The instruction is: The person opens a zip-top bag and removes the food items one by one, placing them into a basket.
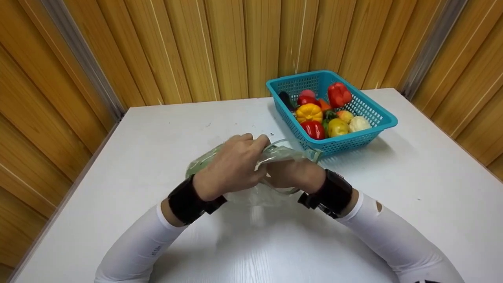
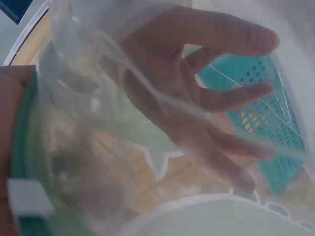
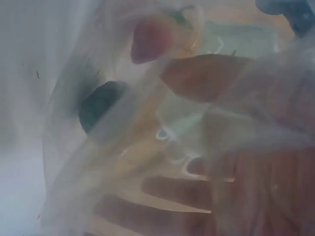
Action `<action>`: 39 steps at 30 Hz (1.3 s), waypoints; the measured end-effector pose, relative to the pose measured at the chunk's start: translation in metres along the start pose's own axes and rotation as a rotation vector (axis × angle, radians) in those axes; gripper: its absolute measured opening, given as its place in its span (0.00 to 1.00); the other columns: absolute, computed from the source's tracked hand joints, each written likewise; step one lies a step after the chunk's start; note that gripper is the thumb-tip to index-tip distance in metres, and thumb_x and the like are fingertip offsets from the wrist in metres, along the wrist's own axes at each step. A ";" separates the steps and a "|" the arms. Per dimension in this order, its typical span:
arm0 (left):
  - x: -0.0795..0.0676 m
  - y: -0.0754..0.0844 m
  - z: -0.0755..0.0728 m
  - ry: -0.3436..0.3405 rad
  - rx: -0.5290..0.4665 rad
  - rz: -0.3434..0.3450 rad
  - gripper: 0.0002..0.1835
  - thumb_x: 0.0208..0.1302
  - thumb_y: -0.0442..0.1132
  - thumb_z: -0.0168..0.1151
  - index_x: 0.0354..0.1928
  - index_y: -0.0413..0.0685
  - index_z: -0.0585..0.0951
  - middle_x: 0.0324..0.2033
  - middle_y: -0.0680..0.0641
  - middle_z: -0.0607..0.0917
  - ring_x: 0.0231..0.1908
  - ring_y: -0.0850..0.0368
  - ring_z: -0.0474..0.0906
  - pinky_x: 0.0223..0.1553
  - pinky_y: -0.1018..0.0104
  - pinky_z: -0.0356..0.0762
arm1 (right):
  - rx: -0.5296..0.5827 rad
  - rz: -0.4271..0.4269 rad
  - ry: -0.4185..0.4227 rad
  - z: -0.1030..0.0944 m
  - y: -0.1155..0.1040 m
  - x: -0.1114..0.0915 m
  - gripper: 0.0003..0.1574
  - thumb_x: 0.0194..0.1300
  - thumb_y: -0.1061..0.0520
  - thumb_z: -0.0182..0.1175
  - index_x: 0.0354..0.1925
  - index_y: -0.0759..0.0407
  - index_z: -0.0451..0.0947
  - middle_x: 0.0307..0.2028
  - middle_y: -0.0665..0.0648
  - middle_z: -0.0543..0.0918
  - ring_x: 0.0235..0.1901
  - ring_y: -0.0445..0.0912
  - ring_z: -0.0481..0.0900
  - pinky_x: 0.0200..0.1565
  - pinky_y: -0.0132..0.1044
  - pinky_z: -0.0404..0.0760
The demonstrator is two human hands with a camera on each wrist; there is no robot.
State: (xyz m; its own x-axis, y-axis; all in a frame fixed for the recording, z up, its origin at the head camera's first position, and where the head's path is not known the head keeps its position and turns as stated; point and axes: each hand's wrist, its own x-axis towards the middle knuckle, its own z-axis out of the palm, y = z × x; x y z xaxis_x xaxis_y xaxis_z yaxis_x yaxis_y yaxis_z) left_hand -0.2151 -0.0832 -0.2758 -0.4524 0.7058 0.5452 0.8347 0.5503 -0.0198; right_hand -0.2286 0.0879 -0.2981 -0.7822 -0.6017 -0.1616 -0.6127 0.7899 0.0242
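Note:
A clear plastic bag with pale green print sits between both hands, its mouth edged with a green band. My left hand pinches the bag near its mouth, fingers curled over the plastic. Reaching into the mouth from the right, my right hand is partly covered by the film. Through the plastic in the left wrist view, the right hand has its fingers spread apart, with nothing between them. Inside the bag, the right wrist view shows a blurred red piece and a dark green piece.
A blue-green perforated basket stands behind and right of the hands. It holds toy vegetables and fruit, among them a red bell pepper, a yellow pumpkin and a dark eggplant. A wood-panelled wall closes off the white table's far side.

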 end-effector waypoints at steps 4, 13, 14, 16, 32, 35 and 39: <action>-0.001 0.000 -0.001 -0.037 0.153 -0.135 0.11 0.50 0.32 0.66 0.38 0.43 0.81 0.22 0.47 0.84 0.28 0.48 0.79 0.26 0.55 0.73 | 0.145 0.044 0.121 0.001 0.002 -0.003 0.36 0.67 0.47 0.63 0.66 0.61 0.65 0.59 0.56 0.77 0.56 0.51 0.72 0.60 0.43 0.75; -0.003 -0.002 0.004 -0.030 0.253 -0.302 0.08 0.55 0.31 0.67 0.39 0.43 0.86 0.30 0.42 0.83 0.28 0.44 0.81 0.24 0.48 0.80 | -0.020 -0.027 0.193 0.004 0.003 -0.009 0.44 0.67 0.48 0.62 0.70 0.71 0.60 0.66 0.64 0.70 0.63 0.58 0.66 0.70 0.50 0.64; -0.002 -0.002 0.004 -0.017 0.224 -0.289 0.08 0.55 0.29 0.66 0.38 0.41 0.85 0.30 0.42 0.82 0.28 0.44 0.82 0.24 0.48 0.81 | -0.008 -0.019 0.191 0.004 0.003 -0.009 0.44 0.66 0.47 0.62 0.69 0.70 0.60 0.65 0.64 0.71 0.62 0.58 0.66 0.69 0.49 0.65; -0.001 -0.004 0.004 0.006 0.165 -0.242 0.06 0.55 0.25 0.63 0.36 0.37 0.82 0.29 0.41 0.82 0.28 0.44 0.82 0.26 0.50 0.82 | 0.019 -0.007 0.178 0.003 0.002 -0.008 0.44 0.65 0.46 0.63 0.69 0.69 0.61 0.64 0.62 0.71 0.61 0.57 0.66 0.68 0.50 0.65; 0.002 0.002 -0.005 0.040 -0.164 0.149 0.16 0.59 0.18 0.60 0.47 0.38 0.82 0.43 0.44 0.86 0.47 0.52 0.83 0.54 0.66 0.81 | -0.052 -0.048 0.199 0.004 -0.006 -0.010 0.35 0.61 0.46 0.68 0.57 0.64 0.68 0.49 0.60 0.77 0.50 0.54 0.72 0.55 0.44 0.75; 0.002 0.003 -0.006 0.015 -0.158 0.185 0.18 0.56 0.17 0.60 0.47 0.39 0.82 0.42 0.44 0.85 0.47 0.52 0.83 0.54 0.66 0.81 | -0.073 -0.014 0.174 0.005 -0.008 -0.010 0.31 0.61 0.47 0.67 0.53 0.64 0.70 0.45 0.60 0.77 0.46 0.54 0.73 0.52 0.46 0.77; 0.001 0.003 -0.006 0.003 -0.165 0.183 0.18 0.55 0.17 0.62 0.46 0.40 0.82 0.41 0.45 0.85 0.47 0.52 0.83 0.54 0.66 0.81 | -0.077 -0.021 0.088 0.004 -0.008 -0.007 0.29 0.61 0.52 0.67 0.53 0.65 0.69 0.45 0.61 0.77 0.45 0.54 0.74 0.51 0.46 0.80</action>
State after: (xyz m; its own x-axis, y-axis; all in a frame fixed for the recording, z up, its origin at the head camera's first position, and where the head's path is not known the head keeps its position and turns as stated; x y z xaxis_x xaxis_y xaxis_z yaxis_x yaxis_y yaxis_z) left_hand -0.2112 -0.0833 -0.2698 -0.2883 0.7853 0.5480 0.9427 0.3332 0.0185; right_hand -0.2176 0.0868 -0.3011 -0.7742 -0.6284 -0.0756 -0.6329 0.7679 0.0984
